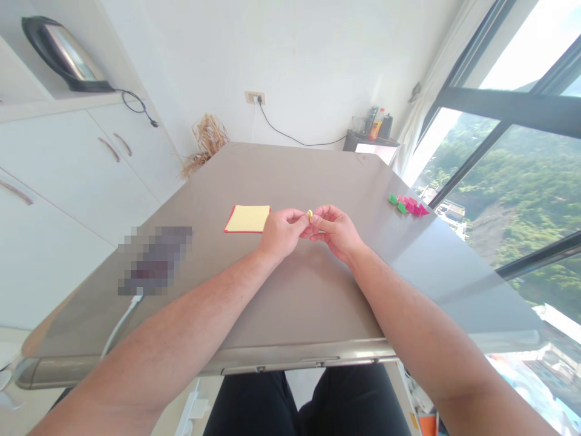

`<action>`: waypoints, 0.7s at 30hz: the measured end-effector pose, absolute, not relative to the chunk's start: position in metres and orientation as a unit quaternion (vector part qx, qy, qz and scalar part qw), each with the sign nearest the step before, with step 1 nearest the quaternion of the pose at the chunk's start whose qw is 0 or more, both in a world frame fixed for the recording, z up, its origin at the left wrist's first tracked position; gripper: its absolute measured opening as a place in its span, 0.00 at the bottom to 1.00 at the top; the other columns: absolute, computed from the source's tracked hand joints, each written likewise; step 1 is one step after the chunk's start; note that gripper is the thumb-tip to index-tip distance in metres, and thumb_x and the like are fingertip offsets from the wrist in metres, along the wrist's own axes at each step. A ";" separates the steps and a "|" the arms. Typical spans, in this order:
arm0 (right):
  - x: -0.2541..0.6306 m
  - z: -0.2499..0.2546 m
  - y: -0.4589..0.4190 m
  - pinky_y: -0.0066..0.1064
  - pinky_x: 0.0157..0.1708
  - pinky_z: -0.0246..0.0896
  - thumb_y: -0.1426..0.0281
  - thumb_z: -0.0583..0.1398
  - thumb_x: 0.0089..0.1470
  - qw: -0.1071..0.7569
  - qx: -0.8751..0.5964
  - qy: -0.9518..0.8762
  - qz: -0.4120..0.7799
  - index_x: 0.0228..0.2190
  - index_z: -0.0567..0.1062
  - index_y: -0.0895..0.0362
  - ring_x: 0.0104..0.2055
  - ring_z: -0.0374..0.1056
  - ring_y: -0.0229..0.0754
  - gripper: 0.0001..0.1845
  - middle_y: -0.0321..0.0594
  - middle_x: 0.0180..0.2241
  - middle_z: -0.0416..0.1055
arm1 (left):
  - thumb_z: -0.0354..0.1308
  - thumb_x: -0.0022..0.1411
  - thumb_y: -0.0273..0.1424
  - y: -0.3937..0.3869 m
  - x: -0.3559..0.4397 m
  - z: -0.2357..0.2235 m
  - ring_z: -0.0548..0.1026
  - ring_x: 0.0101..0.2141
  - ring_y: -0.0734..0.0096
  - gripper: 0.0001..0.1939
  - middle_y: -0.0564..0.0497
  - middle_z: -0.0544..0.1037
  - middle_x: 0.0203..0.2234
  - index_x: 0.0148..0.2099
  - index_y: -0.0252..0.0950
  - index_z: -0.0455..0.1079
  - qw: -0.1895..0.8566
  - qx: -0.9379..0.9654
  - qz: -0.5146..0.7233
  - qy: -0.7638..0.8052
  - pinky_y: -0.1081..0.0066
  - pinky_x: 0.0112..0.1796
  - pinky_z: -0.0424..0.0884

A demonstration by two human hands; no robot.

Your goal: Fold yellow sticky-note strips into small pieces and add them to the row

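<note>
Both bare hands meet above the middle of a grey-brown, smooth-topped table (290, 172). Between their fingertips is a small pale-yellow folded piece (310, 214); its exact form is too small to read, and its lower part is hidden by the fingers. Left hand (285, 231): thumb and fingers pinched on the piece from the left, the other fingers curled. Right hand (334, 230): thumb and forefinger pinched on the piece from the right, the lower fingers loosely bent toward the left hand.

Left of the hands, flat on the table: a pale-yellow rectangular pad of paper with red edges (245, 218). The left hand overlaps its right side in this view; contact cannot be told.

Far right, near the window-side edge: a cluster of small angular bright-pink pieces (413, 207), with small bright-green pieces (393, 198) at its left end.

Near left: a dark oblong object (157, 260), pixelated, identity unreadable; a white cable connector (137, 299) is at its near end.

Surroundings: white cabinets (59, 163) on the left, dry straw-coloured stalks (209, 136) beyond the table's far left corner, a dark-framed window (544, 175) on the right.
</note>
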State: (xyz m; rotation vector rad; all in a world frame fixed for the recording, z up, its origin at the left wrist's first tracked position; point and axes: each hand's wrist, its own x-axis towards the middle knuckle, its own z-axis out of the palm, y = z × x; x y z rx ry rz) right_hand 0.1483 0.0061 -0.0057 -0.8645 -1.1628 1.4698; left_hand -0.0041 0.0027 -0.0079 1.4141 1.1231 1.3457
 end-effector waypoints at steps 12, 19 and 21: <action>0.150 -0.005 0.004 0.30 0.31 0.64 0.58 0.74 0.44 0.491 -0.350 -0.489 0.630 0.32 0.72 0.55 0.30 0.73 0.38 0.21 0.33 0.26 0.74 | 0.67 0.57 0.48 0.000 -0.004 -0.010 0.80 0.28 0.66 0.18 0.48 0.82 0.26 0.33 0.36 0.79 0.435 0.592 0.529 0.425 0.66 0.34 0.78; 0.149 -0.006 0.004 0.31 0.31 0.63 0.60 0.74 0.43 0.494 -0.325 -0.493 0.639 0.33 0.69 0.53 0.29 0.73 0.39 0.22 0.31 0.26 0.73 | 0.68 0.56 0.46 -0.002 -0.004 -0.008 0.79 0.26 0.68 0.17 0.50 0.81 0.24 0.31 0.36 0.78 0.428 0.600 0.532 0.416 0.68 0.32 0.77; 0.148 -0.006 0.003 0.31 0.31 0.62 0.60 0.73 0.44 0.494 -0.317 -0.492 0.643 0.32 0.68 0.53 0.29 0.72 0.38 0.22 0.30 0.25 0.73 | 0.67 0.57 0.45 -0.003 -0.003 -0.007 0.78 0.25 0.68 0.16 0.51 0.80 0.23 0.30 0.37 0.77 0.432 0.603 0.534 0.406 0.68 0.32 0.77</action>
